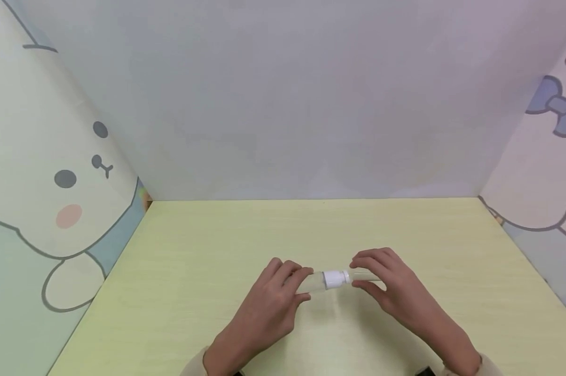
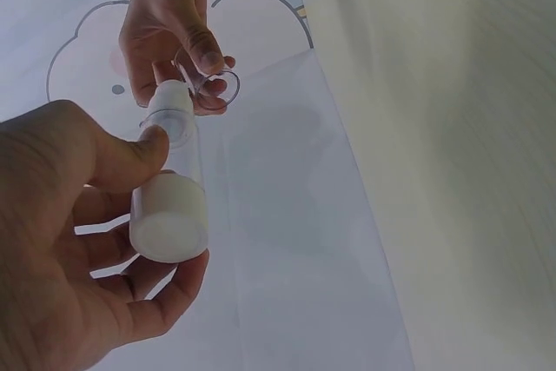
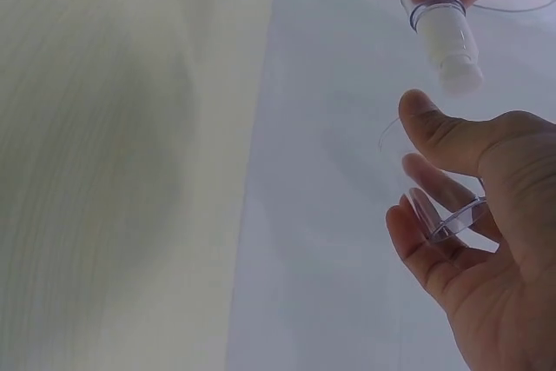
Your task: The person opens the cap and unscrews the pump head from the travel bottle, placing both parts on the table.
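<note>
My left hand (image 1: 273, 300) grips a clear pump bottle (image 1: 313, 282) with a white collar and pump head (image 1: 335, 279) that points right. In the left wrist view, thumb and fingers curl round its clear body, and a white base (image 2: 169, 219) shows at the near end. My right hand (image 1: 396, 287) holds a clear, see-through cap (image 3: 434, 215) between thumb and fingers. The cap (image 1: 365, 274) is off the bottle, its open end close to the pump head. Both things are held above the table, the bottle lying nearly level.
A pale yellow-green table (image 1: 208, 235) lies beneath the hands. Behind it rises a plain whitish wall (image 1: 311, 104). Side panels with cartoon animals stand at left (image 1: 38, 156) and right (image 1: 527, 172).
</note>
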### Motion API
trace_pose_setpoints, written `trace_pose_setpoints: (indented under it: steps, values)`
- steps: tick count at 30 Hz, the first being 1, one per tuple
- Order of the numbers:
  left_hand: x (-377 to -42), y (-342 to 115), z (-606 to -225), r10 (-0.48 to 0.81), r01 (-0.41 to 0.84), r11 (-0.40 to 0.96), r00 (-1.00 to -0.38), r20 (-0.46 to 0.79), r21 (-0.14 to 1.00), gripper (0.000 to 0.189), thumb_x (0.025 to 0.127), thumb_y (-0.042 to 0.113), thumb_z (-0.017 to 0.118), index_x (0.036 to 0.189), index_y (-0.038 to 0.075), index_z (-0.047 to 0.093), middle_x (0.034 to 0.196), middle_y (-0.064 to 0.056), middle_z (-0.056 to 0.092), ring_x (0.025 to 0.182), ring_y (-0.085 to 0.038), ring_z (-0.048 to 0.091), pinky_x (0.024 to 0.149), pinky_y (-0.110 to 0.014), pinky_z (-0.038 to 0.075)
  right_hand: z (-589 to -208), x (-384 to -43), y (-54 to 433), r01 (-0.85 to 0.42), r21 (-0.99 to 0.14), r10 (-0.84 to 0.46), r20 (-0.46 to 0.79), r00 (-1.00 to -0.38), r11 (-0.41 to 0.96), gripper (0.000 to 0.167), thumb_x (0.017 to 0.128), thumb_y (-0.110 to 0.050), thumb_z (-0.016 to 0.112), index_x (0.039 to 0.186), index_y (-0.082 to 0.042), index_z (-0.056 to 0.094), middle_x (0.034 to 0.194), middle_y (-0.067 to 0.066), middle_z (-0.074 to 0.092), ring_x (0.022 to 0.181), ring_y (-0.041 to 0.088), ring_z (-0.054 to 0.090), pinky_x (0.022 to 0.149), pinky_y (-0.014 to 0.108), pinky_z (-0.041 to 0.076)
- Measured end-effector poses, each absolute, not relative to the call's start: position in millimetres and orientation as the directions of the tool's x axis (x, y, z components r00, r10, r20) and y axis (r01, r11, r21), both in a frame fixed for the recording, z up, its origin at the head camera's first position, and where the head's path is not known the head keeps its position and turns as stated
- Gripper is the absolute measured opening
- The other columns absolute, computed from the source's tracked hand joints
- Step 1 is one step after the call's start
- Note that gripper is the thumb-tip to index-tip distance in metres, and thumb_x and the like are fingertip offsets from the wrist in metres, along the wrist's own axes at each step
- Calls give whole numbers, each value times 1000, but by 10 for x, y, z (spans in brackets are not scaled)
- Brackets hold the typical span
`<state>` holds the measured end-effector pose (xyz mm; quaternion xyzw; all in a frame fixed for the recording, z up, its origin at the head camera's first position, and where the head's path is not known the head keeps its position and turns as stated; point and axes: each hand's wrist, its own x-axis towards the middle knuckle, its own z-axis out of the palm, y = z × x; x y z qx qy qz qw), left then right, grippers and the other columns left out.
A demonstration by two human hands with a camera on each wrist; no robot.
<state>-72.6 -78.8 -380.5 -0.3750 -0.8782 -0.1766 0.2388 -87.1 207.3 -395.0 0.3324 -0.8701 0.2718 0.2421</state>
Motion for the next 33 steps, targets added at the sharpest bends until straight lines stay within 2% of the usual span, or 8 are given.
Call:
trace_pose_setpoints:
  steps: [4, 7, 8, 12, 15, 17, 22, 33]
  values:
    - [-722, -797, -3799, 574, 742, 657, -609, 548, 135, 40, 87, 18, 85, 123, 13, 69, 111, 4, 67, 88, -12, 47, 77, -20, 45, -3980, -916, 2089, -728, -268, -452, 636, -626, 631, 41, 104, -52, 49, 112, -19, 73, 114, -5, 69, 107, 15, 59, 94, 12, 46]
    - [-723, -795, -3790, 577, 742, 657, -608, 545, 131, 40, 87, 18, 85, 123, 13, 69, 111, 4, 67, 88, -12, 47, 76, -20, 45, -4013, -946, 2117, -734, -242, -459, 646, -609, 634, 22, 95, -35, 76, 112, -20, 73, 114, -5, 69, 104, 16, 60, 88, 15, 48]
    - [-723, -795, -3786, 578, 742, 658, -607, 545, 129, 40, 87, 18, 85, 123, 13, 69, 111, 4, 67, 88, -12, 47, 76, -20, 45, -4019, -953, 2126, -734, -235, -460, 649, -606, 637, 27, 88, -26, 84, 112, -20, 73, 113, -4, 69, 101, 16, 60, 85, 15, 48]
    - [-724, -795, -3774, 581, 743, 658, -606, 544, 125, 40, 87, 18, 85, 123, 13, 69, 110, 4, 66, 87, -12, 47, 76, -20, 45, -4046, -970, 2164, -698, -254, -455, 603, -656, 669, 34, 81, -21, 90, 111, -21, 74, 112, -5, 68, 98, 12, 62, 81, 14, 49]
    - [-725, -798, -3767, 582, 743, 658, -605, 544, 124, 40, 87, 18, 85, 123, 13, 69, 110, 4, 67, 88, -12, 47, 77, -20, 45, -4058, -984, 2178, -671, -275, -446, 569, -691, 688, 32, 82, -23, 90, 109, -21, 74, 111, -6, 67, 97, 9, 63, 80, 14, 50]
    - [-726, -800, -3763, 582, 743, 658, -605, 543, 122, 40, 87, 18, 85, 123, 13, 69, 111, 4, 67, 88, -12, 48, 77, -20, 45, -4068, -999, 2178, -668, -281, -443, 567, -694, 689, 49, 68, -5, 95, 108, -21, 74, 110, -7, 66, 94, 8, 64, 78, 13, 50]
    - [-726, -806, -3760, 582, 740, 662, -607, 541, 119, 40, 87, 18, 85, 123, 13, 69, 111, 4, 67, 88, -12, 48, 77, -20, 45, -4097, -1026, 2169, -662, -279, -432, 573, -696, 696, 51, 66, 0, 95, 106, -23, 74, 109, -7, 65, 92, 11, 64, 78, 12, 52]
    - [-736, -808, -3769, 581, 745, 658, -596, 554, 111, 42, 85, 17, 86, 123, 12, 69, 110, 3, 67, 88, -13, 48, 77, -20, 45, -4137, -1069, 2169, -623, -270, -430, 525, -734, 734, 49, 66, 10, 91, 102, -19, 75, 108, -2, 66, 98, 18, 62, 74, 33, 61]
